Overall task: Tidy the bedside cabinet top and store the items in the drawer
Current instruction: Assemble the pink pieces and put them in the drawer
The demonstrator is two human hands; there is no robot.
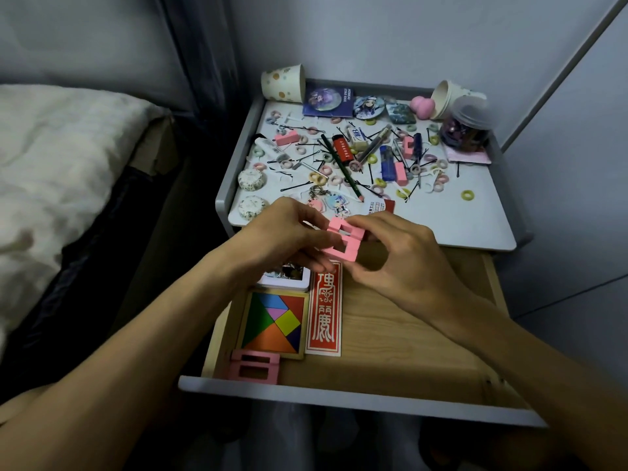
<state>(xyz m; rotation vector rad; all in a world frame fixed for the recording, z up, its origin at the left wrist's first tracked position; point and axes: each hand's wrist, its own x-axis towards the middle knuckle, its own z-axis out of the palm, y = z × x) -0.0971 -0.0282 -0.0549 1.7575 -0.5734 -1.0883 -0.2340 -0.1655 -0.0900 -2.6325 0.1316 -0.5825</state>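
1. Your left hand (285, 232) and right hand (401, 263) pinch 1 pink slotted block (343, 241) between curled fingertips (314, 236), likely steadying it for placement.
2. You hold it over the open wooden drawer (407, 334), whose front corner has a matching pink block (255, 367).

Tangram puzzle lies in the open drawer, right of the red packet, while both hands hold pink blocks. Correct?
No. The head view shows the tangram puzzle left of the red packet, not right. It does lie in the open drawer, and the left hand and right hand hold pink blocks.
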